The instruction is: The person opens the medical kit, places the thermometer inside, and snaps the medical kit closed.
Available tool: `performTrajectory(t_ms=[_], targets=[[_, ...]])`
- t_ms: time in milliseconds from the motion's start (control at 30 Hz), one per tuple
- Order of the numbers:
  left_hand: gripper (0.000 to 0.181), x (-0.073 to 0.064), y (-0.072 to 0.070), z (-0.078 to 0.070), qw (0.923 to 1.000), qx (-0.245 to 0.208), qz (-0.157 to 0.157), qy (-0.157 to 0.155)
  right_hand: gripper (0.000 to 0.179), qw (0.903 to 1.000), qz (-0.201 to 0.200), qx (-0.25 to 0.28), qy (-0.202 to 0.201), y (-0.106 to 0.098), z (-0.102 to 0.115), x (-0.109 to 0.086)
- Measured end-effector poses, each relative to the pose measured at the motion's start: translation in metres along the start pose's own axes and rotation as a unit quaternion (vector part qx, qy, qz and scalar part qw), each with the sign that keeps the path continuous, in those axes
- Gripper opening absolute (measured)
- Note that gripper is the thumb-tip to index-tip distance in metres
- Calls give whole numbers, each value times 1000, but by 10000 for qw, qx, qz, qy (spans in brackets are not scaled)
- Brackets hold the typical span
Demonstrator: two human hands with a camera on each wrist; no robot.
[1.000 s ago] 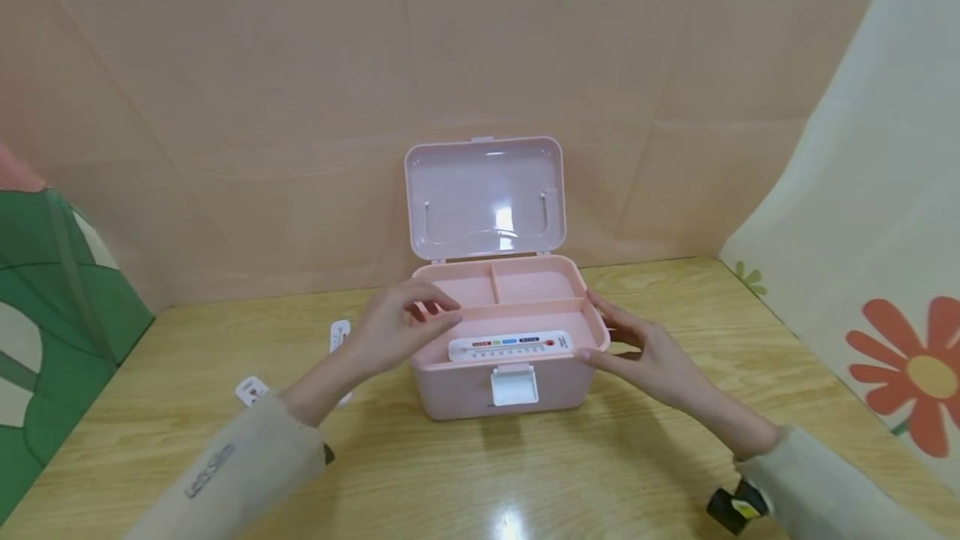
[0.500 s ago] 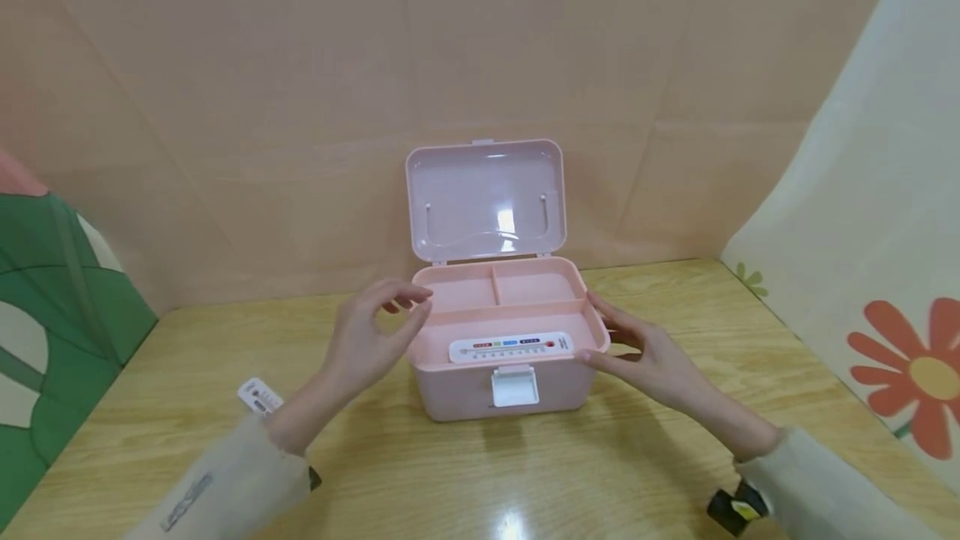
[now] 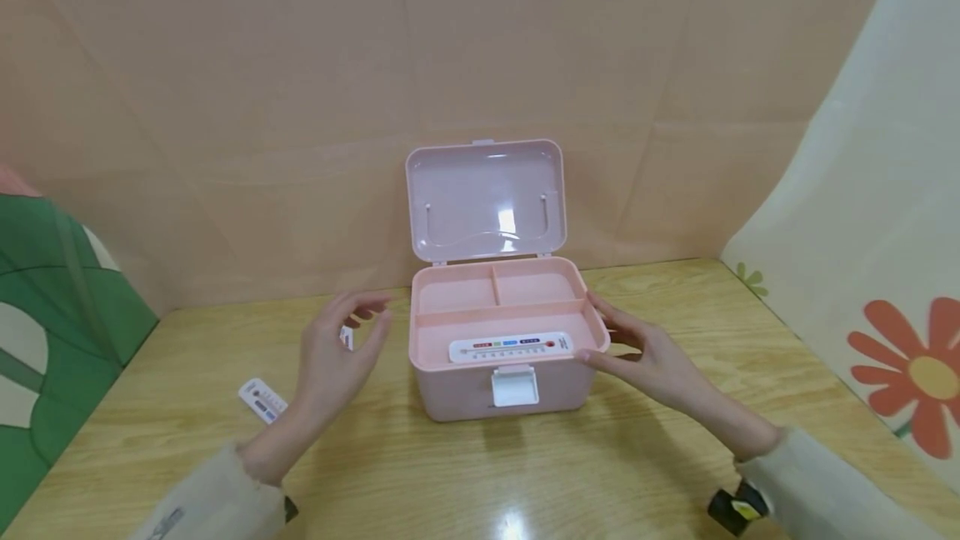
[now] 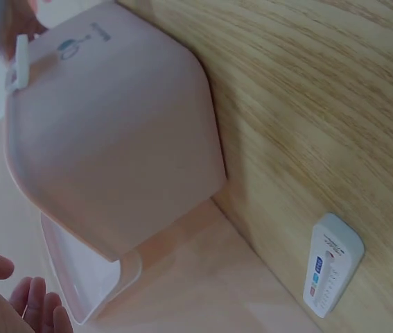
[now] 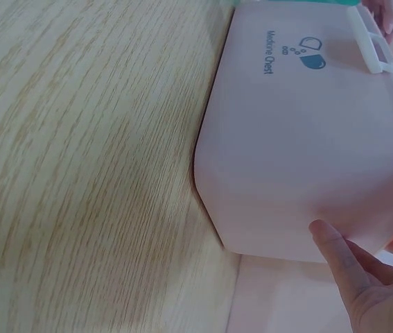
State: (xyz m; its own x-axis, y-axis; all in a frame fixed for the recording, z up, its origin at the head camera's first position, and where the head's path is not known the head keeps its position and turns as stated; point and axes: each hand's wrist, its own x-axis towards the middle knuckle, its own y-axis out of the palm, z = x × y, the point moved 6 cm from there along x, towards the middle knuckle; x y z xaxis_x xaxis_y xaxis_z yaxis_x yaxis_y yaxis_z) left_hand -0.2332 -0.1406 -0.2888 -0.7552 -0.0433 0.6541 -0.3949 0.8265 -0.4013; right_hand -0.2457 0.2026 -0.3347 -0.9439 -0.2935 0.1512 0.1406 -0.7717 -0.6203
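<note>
A pink medicine chest [image 3: 504, 394] stands on the table with its lid [image 3: 486, 202] raised. One white strip thermometer [image 3: 511, 347] lies in the front compartment of its tray [image 3: 450, 319]. My right hand [image 3: 660, 361] holds the chest's right side, thumb at the front corner; a fingertip meets the wall in the right wrist view. Left of the chest, my left hand [image 3: 337, 352] hovers empty with fingers loosely bent. Behind it, a second thermometer [image 3: 347, 337] is mostly hidden. Farther left lies a third thermometer [image 3: 262, 400]; the left wrist view also shows a thermometer [image 4: 331, 267] on the wood.
The wood-grain table [image 3: 480, 473] ends at a plain beige backdrop [image 3: 300, 148] close behind the chest. A floral cloth [image 3: 885, 273] hangs on the right, and green printed cloth [image 3: 60, 298] on the left. A white latch [image 3: 514, 387] sticks out in front.
My left hand has drawn back leftward from the tray, away from the thermometer in it. More of the thermometer at far left shows. My right hand has stayed on the chest.
</note>
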Motion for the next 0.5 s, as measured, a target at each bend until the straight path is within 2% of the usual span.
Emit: performTrajectory(t_ms=[267, 500], targets=[[15, -2, -10, 10, 9984, 74, -236, -502, 74, 9999, -7, -27, 168, 0, 0, 0], [12, -5, -17, 14, 9974, 115, -589, -401, 74, 9998, -5, -32, 205, 1, 0, 0]])
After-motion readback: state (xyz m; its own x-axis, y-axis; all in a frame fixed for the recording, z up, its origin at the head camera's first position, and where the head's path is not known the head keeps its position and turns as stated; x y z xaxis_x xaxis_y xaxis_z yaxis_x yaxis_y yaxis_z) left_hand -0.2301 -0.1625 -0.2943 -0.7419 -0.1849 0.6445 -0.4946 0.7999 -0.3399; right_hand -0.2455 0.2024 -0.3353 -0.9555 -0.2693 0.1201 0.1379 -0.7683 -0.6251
